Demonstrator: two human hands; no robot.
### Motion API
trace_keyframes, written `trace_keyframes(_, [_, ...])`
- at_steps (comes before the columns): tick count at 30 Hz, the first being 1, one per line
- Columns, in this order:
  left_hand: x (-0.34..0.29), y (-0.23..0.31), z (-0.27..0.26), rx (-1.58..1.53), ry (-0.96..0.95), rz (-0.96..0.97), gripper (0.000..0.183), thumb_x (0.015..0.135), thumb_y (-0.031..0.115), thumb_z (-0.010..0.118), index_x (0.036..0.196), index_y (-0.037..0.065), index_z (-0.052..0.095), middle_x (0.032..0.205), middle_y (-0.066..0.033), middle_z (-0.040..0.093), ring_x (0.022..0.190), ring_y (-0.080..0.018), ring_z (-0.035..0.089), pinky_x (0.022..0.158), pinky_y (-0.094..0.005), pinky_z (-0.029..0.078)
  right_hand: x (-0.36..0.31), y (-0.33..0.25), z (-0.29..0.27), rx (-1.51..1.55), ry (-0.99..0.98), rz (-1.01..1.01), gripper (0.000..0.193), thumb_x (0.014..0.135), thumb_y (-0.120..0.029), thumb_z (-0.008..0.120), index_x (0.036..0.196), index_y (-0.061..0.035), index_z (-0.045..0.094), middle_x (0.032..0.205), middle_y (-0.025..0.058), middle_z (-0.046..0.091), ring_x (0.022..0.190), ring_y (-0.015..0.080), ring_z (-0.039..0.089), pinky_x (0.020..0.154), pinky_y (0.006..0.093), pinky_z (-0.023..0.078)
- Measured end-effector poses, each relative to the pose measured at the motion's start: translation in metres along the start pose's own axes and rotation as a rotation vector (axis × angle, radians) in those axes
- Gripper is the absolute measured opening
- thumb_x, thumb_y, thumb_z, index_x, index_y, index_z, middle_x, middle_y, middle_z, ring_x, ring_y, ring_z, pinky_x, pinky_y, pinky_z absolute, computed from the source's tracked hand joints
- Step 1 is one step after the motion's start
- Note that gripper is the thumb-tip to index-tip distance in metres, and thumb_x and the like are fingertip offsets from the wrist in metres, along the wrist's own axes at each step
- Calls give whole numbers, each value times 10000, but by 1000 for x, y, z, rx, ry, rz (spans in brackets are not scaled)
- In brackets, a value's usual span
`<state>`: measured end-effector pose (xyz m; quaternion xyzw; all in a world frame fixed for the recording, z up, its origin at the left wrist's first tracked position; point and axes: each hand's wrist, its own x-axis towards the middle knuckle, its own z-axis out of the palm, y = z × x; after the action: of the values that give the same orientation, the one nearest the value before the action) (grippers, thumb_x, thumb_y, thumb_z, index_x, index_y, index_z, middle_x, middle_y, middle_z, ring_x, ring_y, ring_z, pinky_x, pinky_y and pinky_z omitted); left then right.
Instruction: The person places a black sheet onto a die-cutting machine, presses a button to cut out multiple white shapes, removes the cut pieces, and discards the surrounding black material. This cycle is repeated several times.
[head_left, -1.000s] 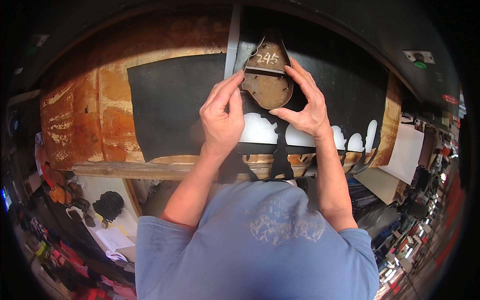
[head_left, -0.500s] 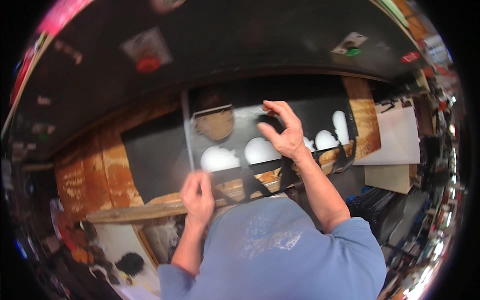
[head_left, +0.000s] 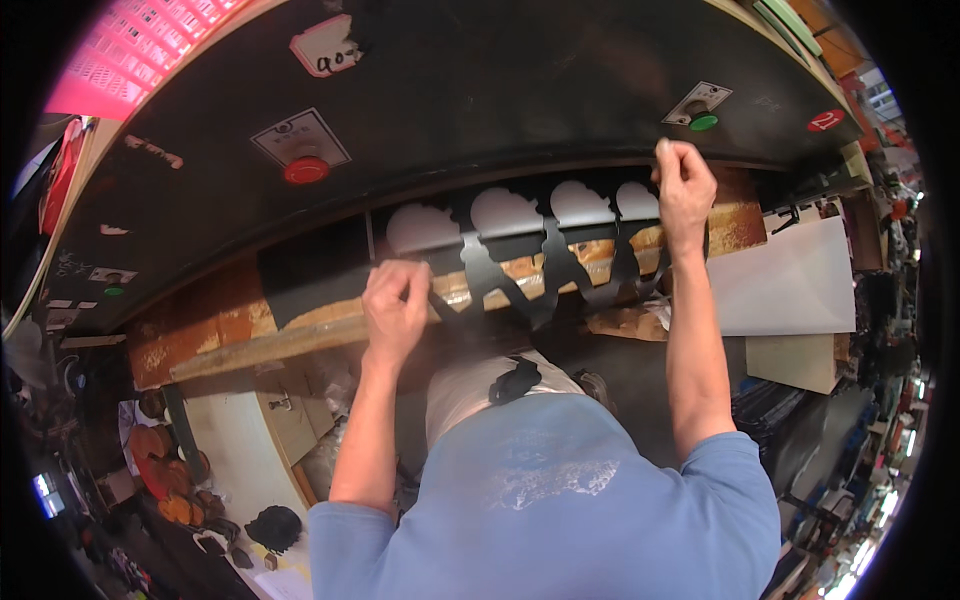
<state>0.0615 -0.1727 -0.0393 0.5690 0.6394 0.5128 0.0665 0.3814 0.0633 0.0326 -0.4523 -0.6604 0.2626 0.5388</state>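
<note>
My left hand (head_left: 397,300) is closed by the front edge of the wooden board, beside a black cut strip (head_left: 485,270). Whatever its fingers might hold is hidden. My right hand (head_left: 685,195) is raised at the lower edge of a big black panel (head_left: 480,95), fingers curled, just below a green push button (head_left: 704,122) and apart from it. What lies inside that curl cannot be made out. Between my hands a black sheet (head_left: 310,280) lies on the board, with a row of white rounded shapes (head_left: 505,212). Black strips droop over the board's front edge.
A red push button (head_left: 306,170) sits on the panel's left. Beyond it stands a pink plastic basket (head_left: 150,50). White sheets (head_left: 780,280) rest on the right, above a pale box (head_left: 790,362). Worn wooden board (head_left: 200,335) shows at left, with a pale cabinet (head_left: 235,430) below.
My right hand has gone from open above the sheet to curled, up and right by the green button. My left hand remains closed near the board's edge. The panel now covers more of the sheet.
</note>
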Motion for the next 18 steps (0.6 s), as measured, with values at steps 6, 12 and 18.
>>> trace_keyframes(6, [-17,-10,-17,237,328,-320,38,985,62,740,998,27,729,877,-106,716,762,-269,672,717,-391,541,-79,49,18,-142,-134,-25,260,1010,-178,752,832,-5,677,653,-27,519,624,51,435,567,292,389])
trace_keyframes(12, [-19,-22,-11,384,305,-210,104,988,148,756,925,71,727,737,-84,699,691,-279,680,672,-402,527,-71,56,19,-181,-189,141,258,981,-189,773,830,0,685,645,23,530,605,90,454,580,311,411])
trace_keyframes(18, [-17,-26,-13,412,283,-187,159,978,179,770,884,69,705,736,-96,695,706,-305,680,667,-429,525,-72,52,24,-272,-253,78,277,924,-245,795,859,12,716,683,112,601,623,227,567,650,386,495])
